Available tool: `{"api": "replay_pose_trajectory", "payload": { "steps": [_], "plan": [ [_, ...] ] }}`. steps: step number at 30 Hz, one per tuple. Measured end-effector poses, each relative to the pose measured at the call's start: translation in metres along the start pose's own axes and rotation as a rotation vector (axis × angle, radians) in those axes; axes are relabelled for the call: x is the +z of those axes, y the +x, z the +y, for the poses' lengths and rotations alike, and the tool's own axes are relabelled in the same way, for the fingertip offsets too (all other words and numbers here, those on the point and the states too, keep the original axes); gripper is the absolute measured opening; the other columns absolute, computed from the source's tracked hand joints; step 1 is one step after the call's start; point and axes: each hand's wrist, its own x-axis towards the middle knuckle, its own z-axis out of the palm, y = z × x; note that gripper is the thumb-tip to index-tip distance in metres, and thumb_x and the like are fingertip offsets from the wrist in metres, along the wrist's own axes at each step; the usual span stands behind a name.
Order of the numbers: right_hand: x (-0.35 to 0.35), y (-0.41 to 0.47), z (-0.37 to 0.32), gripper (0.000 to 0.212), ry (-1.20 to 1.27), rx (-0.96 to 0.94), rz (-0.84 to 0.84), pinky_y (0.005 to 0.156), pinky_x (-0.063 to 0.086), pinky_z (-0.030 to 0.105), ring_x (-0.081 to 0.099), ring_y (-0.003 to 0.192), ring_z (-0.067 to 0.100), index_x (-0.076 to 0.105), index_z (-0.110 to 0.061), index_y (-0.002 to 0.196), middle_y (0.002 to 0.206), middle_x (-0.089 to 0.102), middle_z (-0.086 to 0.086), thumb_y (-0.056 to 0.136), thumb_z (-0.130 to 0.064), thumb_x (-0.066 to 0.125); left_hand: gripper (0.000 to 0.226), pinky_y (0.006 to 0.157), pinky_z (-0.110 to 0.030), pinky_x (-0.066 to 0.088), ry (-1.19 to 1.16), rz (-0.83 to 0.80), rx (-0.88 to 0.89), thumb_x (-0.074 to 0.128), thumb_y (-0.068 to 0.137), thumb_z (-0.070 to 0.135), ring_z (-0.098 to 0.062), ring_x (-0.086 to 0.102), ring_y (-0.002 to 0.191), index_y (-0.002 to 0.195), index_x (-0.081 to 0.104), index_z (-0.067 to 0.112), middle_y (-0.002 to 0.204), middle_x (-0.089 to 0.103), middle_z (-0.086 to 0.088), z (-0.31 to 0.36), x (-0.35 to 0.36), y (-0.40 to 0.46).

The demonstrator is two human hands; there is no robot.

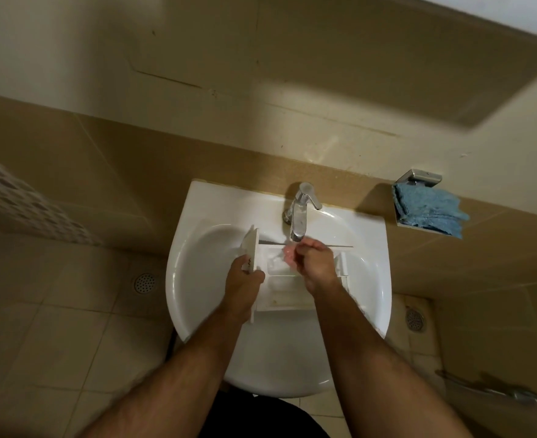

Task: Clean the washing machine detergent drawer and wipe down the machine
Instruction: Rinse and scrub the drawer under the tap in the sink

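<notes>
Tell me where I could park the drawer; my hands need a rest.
Bare room: the sink rim's back left corner beside the tap, and the basin's near end below the drawer. Under the tap is crowded by both hands; the cloth fills the wall holder.

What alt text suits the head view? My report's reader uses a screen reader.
A person's left hand grips a white detergent drawer over a white sink while the right hand scrubs inside it under the tap.

Dim, warm overhead light, glare on the white sink [197, 254] (soft blur throughout), wide-angle bending at edges.
</notes>
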Motion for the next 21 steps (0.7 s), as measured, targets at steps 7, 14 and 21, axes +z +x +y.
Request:
{"api": "replay_pose_trajectory", "payload": {
  "steps": [7,14,21],
  "plan": [
    [-0.005,0.003,0.017,0.039,-1.094,-0.535,0.093,0.104,0.038,0.032,0.049,0.128,0.028,0.050,-0.011,0.135,0.131,0.058,0.008,0.097,-0.022,0.052,0.045,0.070,-0.025,0.047,0.015,0.070,0.020,0.055,0.089,0.002,-0.014,0.056,0.083,0.132,0.051,0.011,0.105,0.059,-0.006,0.004,-0.015,-0.002],
    [-0.061,0.015,0.020,0.074,-1.597,-0.376,0.184,0.121,-0.004,0.045,-0.013,0.151,0.028,-0.004,-0.012,0.157,0.164,-0.010,0.011,0.101,-0.057,0.016,0.036,0.065,-0.024,0.049,0.009,0.127,0.044,0.054,0.088,0.000,-0.017,0.057,0.080,0.121,0.057,0.012,0.098,0.061,-0.010,0.006,-0.022,-0.009],
    [-0.003,-0.018,0.054,0.073,-1.592,-0.603,-0.106,0.116,-0.013,0.039,-0.013,0.150,0.027,-0.005,-0.017,0.157,0.164,-0.012,0.005,0.101,-0.057,0.020,0.023,0.060,-0.029,0.048,-0.098,0.193,-0.062,0.052,0.084,-0.004,-0.021,0.058,0.076,0.092,0.059,0.017,0.088,0.062,-0.010,0.007,-0.019,-0.021]
  ]
}}
